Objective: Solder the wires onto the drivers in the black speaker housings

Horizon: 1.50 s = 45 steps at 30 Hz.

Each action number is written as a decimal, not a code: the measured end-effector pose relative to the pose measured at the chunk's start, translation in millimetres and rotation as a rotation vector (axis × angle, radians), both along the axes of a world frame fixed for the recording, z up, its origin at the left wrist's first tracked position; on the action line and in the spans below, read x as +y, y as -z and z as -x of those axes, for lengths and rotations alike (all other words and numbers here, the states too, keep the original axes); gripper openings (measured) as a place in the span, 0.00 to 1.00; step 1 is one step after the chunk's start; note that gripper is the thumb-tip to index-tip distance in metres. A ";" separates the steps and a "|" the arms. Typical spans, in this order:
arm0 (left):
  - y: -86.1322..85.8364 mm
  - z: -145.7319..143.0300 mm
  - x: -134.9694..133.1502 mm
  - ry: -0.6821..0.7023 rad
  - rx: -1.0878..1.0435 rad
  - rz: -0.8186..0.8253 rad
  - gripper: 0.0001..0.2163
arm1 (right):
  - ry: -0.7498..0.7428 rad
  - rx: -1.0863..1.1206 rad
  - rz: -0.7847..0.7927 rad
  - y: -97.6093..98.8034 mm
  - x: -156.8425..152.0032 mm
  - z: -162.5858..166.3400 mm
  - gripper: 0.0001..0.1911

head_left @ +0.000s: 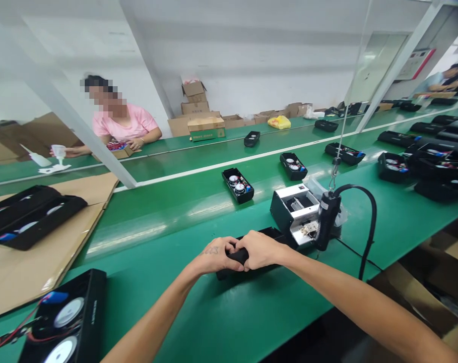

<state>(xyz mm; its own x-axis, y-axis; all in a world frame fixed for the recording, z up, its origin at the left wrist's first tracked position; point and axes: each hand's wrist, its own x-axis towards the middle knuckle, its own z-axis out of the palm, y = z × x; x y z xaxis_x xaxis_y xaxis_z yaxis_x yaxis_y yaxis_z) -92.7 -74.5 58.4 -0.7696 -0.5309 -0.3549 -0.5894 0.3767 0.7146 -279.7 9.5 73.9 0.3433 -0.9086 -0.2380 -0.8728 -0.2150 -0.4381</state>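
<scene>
A long black speaker case (277, 233) lies on the green bench in front of me, largely covered by my hands. My left hand (217, 255) is closed at its left end, thumb and fingers curled inward. Beside it, touching, my right hand (262, 249) is closed too, with its fingers bent over the same end. A dark rounded part (239, 255) shows between my two thumbs; I cannot tell if it is separate from the case. Just beyond the right hand stand a white and black screw feeder (295, 204) and a hanging electric screwdriver (328, 219).
Open speaker cases (238, 185) with wired round drivers sit on the green conveyor (183, 196). Another case (96, 312) is at the near left, by a cardboard sheet (88, 222). Several black cases (440, 151) are piled at right. A co-worker (125, 123) sits across.
</scene>
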 end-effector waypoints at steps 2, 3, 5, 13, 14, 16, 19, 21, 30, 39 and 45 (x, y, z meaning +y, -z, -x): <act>-1.6 1.1 0.5 -0.004 -0.004 -0.002 0.20 | 0.007 -0.001 0.011 1.7 1.5 -0.3 0.22; -2.5 1.7 0.7 -0.005 -0.007 -0.003 0.22 | 0.007 0.000 0.017 2.5 1.7 -0.4 0.22; -4.0 2.7 1.0 -0.007 -0.010 -0.006 0.24 | 0.002 0.004 0.026 4.0 1.8 -0.4 0.21; -2.4 1.1 1.8 0.024 0.007 -0.029 0.22 | -0.008 -0.004 0.075 10.2 6.4 0.3 0.18; -2.1 0.8 1.5 0.027 0.007 -0.030 0.22 | -0.006 -0.007 0.078 10.8 7.1 0.5 0.18; -1.6 0.4 0.4 0.030 0.002 -0.032 0.21 | 0.002 -0.010 0.081 10.9 7.9 0.6 0.17; -1.4 0.0 -2.0 0.022 -0.018 -0.038 0.20 | -0.013 0.003 0.095 7.8 7.0 0.2 0.19; -1.6 -0.2 -3.6 0.013 -0.031 -0.047 0.19 | -0.052 0.040 0.117 4.2 5.3 0.0 0.20; -6.3 1.9 -4.3 0.019 0.002 -0.095 0.18 | -0.037 0.019 0.069 7.4 0.4 5.0 0.22; 4.7 -2.1 -4.9 0.001 0.049 -0.100 0.16 | -0.019 -0.002 0.104 19.7 -0.4 3.0 0.18; 6.2 -3.8 0.5 0.012 0.064 -0.003 0.17 | 0.038 -0.134 0.306 6.9 29.7 5.8 0.23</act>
<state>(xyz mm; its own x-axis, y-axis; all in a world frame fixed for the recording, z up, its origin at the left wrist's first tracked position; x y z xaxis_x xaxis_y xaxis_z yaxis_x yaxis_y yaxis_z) -88.9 -74.0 52.3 -0.7972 -0.5203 -0.3062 -0.5379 0.3817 0.7517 -285.5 39.2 67.0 0.3172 -0.9438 0.0932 -0.8217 -0.3226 -0.4698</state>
